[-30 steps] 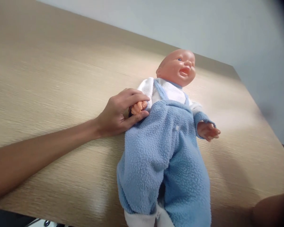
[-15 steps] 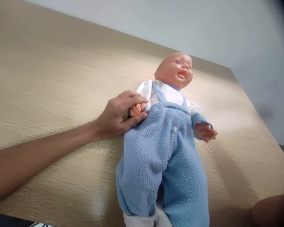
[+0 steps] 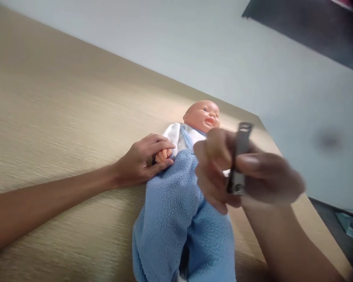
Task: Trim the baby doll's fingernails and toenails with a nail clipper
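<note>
A baby doll (image 3: 176, 196) in blue fleece overalls and a white top lies on its back, its head toward the table's far edge. My left hand (image 3: 145, 158) is closed around the doll's arm at the wrist, and the doll's small fist (image 3: 163, 155) shows between my thumb and fingers. Raised close to the camera, my right hand (image 3: 253, 172) pinches a metal nail clipper (image 3: 241, 143) upright between thumb and fingers. This hand is somewhat blurred and hides the doll's other arm and part of its chest.
The wooden table (image 3: 61, 102) extends to the left under the doll. Beyond its far edge stands a pale wall (image 3: 164, 35). A dark panel (image 3: 306, 31) shows at the upper right, and a dark area lies past the table's right edge.
My right hand has come up from the lower right into the middle of the view with the nail clipper. My left hand keeps its hold on the doll's arm. The camera view has shifted.
</note>
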Demonstrator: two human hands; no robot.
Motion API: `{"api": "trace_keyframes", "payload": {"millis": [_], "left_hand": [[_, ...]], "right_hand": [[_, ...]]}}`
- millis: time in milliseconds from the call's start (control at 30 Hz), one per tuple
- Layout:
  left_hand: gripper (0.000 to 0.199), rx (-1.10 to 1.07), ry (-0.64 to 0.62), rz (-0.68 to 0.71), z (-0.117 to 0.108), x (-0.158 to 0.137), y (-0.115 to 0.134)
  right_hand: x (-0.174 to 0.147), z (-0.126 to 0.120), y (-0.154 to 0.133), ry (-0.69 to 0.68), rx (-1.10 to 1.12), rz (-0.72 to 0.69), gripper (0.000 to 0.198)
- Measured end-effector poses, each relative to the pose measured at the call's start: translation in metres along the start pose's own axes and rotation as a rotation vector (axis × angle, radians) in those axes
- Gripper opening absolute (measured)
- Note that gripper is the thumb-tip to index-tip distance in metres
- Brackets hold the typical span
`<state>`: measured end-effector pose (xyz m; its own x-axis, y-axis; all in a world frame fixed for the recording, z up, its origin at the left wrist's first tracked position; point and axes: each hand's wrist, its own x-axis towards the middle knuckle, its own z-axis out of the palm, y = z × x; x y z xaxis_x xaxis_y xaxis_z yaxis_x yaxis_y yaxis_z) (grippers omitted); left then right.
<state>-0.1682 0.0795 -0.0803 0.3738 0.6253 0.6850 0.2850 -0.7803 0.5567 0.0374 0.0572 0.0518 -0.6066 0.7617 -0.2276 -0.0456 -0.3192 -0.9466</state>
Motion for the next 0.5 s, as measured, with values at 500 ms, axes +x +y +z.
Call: {"api": "trace_keyframes", "payload": {"millis": [500], "left_hand": [[0.025, -0.014, 0.002, -0.012, 0.001, 0.000, 0.001]], "right_hand": [[0.014, -0.003, 0.030, -0.406, 0.341, -0.152, 0.014]]}}
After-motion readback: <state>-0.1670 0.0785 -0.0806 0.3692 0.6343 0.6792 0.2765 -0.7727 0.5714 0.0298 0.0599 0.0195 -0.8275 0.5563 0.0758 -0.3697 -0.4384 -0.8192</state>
